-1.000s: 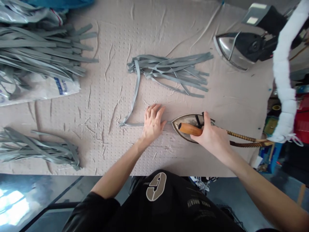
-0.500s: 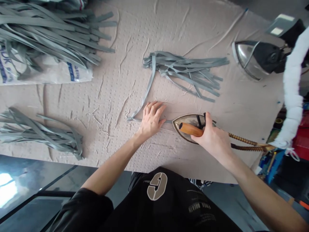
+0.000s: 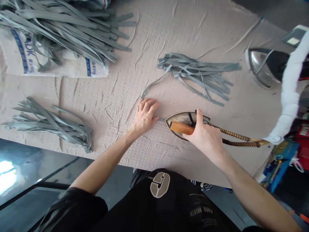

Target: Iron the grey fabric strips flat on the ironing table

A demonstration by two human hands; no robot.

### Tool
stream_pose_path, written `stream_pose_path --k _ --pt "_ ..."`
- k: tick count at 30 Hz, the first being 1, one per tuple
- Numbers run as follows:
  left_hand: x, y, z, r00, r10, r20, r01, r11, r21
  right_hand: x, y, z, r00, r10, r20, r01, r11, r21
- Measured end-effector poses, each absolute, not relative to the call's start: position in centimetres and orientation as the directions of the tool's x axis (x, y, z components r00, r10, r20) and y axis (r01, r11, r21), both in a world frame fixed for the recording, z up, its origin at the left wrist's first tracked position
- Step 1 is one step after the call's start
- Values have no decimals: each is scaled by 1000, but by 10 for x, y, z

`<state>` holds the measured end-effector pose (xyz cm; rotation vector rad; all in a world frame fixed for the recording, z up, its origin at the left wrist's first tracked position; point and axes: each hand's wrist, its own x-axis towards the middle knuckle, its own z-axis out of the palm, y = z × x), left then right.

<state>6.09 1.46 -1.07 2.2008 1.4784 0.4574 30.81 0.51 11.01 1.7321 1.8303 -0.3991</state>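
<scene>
My left hand (image 3: 144, 116) rests on the table with its fingers spread and slightly bent, over a thin grey fabric strip (image 3: 152, 83). Part of that strip is hidden under the palm; a short length shows between the thumb and the iron's tip. My right hand (image 3: 205, 133) is closed round the iron (image 3: 182, 126) with the wooden handle, its forefinger lying along the far side. The iron's pointed sole sits flat on the strip. Beyond both hands, a bundle of grey strips (image 3: 200, 72) lies on the table, joined to the strip by one loose end.
The table (image 3: 135, 145) has a wrinkled, dotted cover. Another grey bundle (image 3: 55, 124) lies at left, and a large pile of strips (image 3: 72, 25) rests on a printed plastic bag (image 3: 70, 69). A second iron (image 3: 263, 66) stands far right, by a white wrapped hose (image 3: 289, 87).
Both my left hand and the iron have moved left along the strip. The strip's folded corner, which showed beyond my left hand, is now covered by it. The view has shifted slightly.
</scene>
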Motion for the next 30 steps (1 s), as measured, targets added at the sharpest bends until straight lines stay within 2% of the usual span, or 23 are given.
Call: stream_pose_path --k 5,13,18,22,30 --pt "51 18 -11 391 919 39 750 -343 566 297 10 111 33 797 -603 971 117 208" --pt "14 12 -19 341 937 79 730 -318 605 249 20 106 -90 818 -568 975 189 119" --pt "6 2 -24 262 956 128 785 -289 548 244 18 107 -95 837 -539 976 184 114" --pt "9 -9 -23 185 982 48 844 -183 504 243 18 110 -45 835 -548 976 154 155" --pt "17 -15 -5 35 997 -75 839 11 545 233 25 109 11 812 -584 958 159 239"
